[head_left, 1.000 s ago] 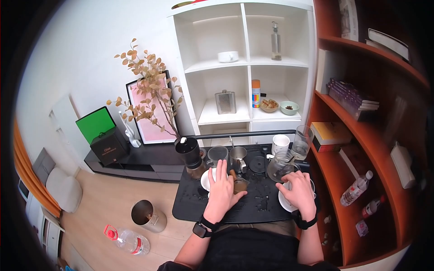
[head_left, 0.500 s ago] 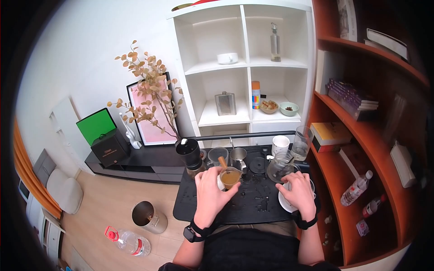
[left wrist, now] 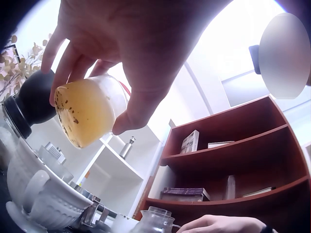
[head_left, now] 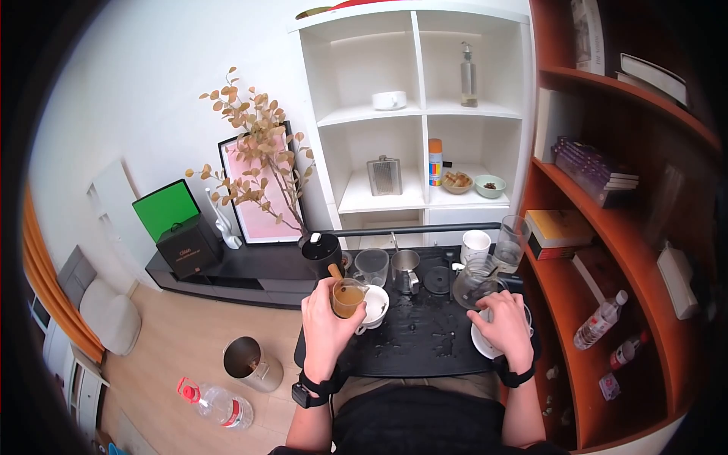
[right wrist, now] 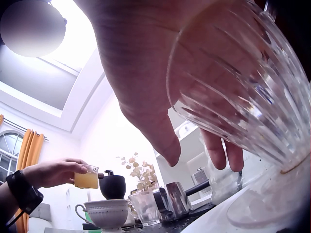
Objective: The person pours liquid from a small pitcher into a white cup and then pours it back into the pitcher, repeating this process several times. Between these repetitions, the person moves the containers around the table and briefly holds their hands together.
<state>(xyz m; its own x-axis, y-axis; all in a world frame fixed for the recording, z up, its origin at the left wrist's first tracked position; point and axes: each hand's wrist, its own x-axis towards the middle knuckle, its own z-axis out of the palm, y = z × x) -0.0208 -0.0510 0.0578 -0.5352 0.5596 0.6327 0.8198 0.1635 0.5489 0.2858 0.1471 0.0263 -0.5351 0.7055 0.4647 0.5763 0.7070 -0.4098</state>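
My left hand (head_left: 324,322) grips a small clear glass jug (head_left: 349,298) with a wooden handle, raised above the black tray (head_left: 409,349). Yellow-brown liquid fills part of it, and dark specks show at its base in the left wrist view. Just right of the jug and lower stands a white footed teacup (left wrist: 41,194). My right hand (head_left: 504,326) hovers over a white saucer (head_left: 479,343) with its thumb and fingers apart. On that side a ribbed clear glass (right wrist: 243,92) stands below the palm in the right wrist view.
Behind the teacup are a black grinder (head_left: 320,250), a clear glass (head_left: 371,265) and a metal pitcher (head_left: 406,265). A glass pot (head_left: 474,287), a white mug (head_left: 475,244) and a tall glass (head_left: 512,239) crowd the right back. A metal bin (head_left: 252,364) stands on the floor.
My left hand took hold of the glass jug, lifted it off the tray and carried it left past the teacup, which now shows more fully. The right hand stayed put.
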